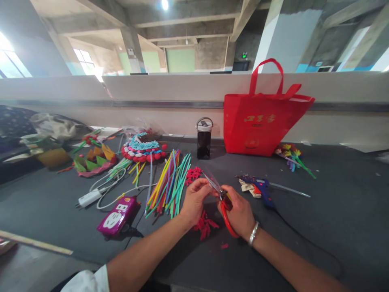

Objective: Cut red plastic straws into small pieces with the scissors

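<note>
My right hand (240, 213) grips red-handled scissors (225, 217), their blades pointing up and to the left. Close to those blades, my left hand (195, 200) is closed in a pinch; what sits between its fingertips is too small to make out. Below the hands lies a pile of red cut pieces (206, 225), partly covered by my left hand. Another cluster of red pieces (193, 175) rests just behind it. A small red scrap (224, 246) lies nearer the front edge.
Colourful fuzzy stems (170, 182) lie left of my hands, beside a purple box (118, 217) and a white plug (90, 197). A blue glue gun (263, 190) with a cord is at right. Behind stand a dark bottle (204, 142) and a red bag (258, 125).
</note>
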Demonstrator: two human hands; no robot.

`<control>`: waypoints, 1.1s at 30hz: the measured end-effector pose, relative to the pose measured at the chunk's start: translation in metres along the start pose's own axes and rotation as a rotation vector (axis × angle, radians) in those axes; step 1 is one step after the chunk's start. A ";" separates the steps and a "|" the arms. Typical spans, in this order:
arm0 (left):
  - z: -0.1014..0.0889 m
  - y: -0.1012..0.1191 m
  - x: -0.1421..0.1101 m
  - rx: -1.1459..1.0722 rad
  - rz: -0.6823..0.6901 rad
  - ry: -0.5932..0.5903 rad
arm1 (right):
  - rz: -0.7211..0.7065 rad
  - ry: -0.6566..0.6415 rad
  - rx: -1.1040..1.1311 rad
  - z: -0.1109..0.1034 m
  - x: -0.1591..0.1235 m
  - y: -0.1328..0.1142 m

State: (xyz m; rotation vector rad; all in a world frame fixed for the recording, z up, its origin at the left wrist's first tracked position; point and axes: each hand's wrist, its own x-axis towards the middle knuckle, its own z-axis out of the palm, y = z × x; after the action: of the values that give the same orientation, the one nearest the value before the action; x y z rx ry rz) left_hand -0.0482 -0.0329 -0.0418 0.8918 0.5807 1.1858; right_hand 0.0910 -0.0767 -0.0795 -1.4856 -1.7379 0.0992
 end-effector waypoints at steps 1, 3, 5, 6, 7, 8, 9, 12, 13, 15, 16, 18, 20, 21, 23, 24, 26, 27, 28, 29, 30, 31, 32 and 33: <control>0.000 0.000 0.000 0.001 -0.002 0.004 | -0.001 -0.005 0.001 0.000 0.000 0.000; -0.001 -0.001 0.001 0.008 -0.007 0.015 | -0.001 -0.008 0.005 -0.001 0.000 -0.001; -0.002 -0.002 0.002 0.015 -0.009 0.026 | 0.008 -0.007 0.019 -0.001 0.000 -0.001; -0.003 -0.002 0.002 0.018 -0.009 0.028 | 0.015 -0.008 0.029 -0.001 0.000 -0.001; -0.003 -0.002 0.002 0.021 -0.008 0.028 | 0.023 -0.011 0.040 -0.001 0.001 -0.002; -0.003 -0.002 0.002 0.025 -0.007 0.025 | 0.026 -0.012 0.053 -0.001 0.001 -0.002; -0.003 -0.002 0.002 0.027 -0.007 0.020 | 0.024 -0.010 0.064 -0.001 0.001 -0.002; -0.004 0.000 0.002 0.020 -0.032 -0.007 | 0.025 0.015 0.087 -0.003 0.002 0.000; -0.005 0.000 0.003 0.009 -0.051 -0.023 | 0.037 0.030 0.098 -0.004 0.002 0.001; -0.006 0.000 0.004 -0.020 -0.103 -0.063 | 0.069 0.078 0.135 -0.006 0.004 0.005; -0.007 0.000 0.005 -0.033 -0.134 -0.086 | 0.081 0.102 0.168 -0.006 0.004 0.007; -0.009 -0.001 0.006 -0.049 -0.194 -0.135 | 0.094 0.143 0.275 -0.008 0.005 0.010; -0.011 -0.002 0.007 -0.047 -0.247 -0.182 | 0.099 0.163 0.407 -0.009 0.006 0.011; -0.011 -0.002 0.007 -0.043 -0.268 -0.204 | 0.095 0.167 0.462 -0.010 0.005 0.010; -0.012 -0.003 0.006 -0.030 -0.304 -0.251 | 0.073 0.167 0.529 -0.012 0.005 0.007; -0.012 -0.003 0.005 -0.019 -0.323 -0.275 | 0.057 0.157 0.546 -0.013 0.004 0.005; -0.013 -0.003 0.004 0.011 -0.370 -0.317 | 0.028 0.131 0.559 -0.015 0.003 0.001; -0.013 -0.003 0.004 0.028 -0.398 -0.331 | 0.021 0.116 0.556 -0.015 0.003 0.000; -0.013 -0.002 0.003 0.046 -0.428 -0.344 | 0.017 0.100 0.547 -0.016 0.002 -0.001; -0.013 -0.002 0.003 0.059 -0.455 -0.352 | 0.016 0.088 0.533 -0.016 0.002 -0.001; -0.014 -0.002 0.003 0.067 -0.478 -0.359 | 0.019 0.080 0.517 -0.017 0.002 -0.001; -0.014 -0.002 0.002 0.072 -0.495 -0.363 | 0.021 0.070 0.507 -0.017 0.003 0.000; -0.014 -0.003 0.002 0.075 -0.506 -0.369 | 0.021 0.060 0.503 -0.016 0.003 0.000; -0.015 -0.003 0.002 0.077 -0.513 -0.375 | 0.019 0.054 0.503 -0.016 0.004 0.001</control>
State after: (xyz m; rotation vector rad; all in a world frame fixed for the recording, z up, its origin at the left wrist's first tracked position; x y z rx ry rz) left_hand -0.0572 -0.0268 -0.0525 0.9304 0.5085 0.5202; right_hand 0.1018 -0.0804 -0.0672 -1.1208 -1.5123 0.4664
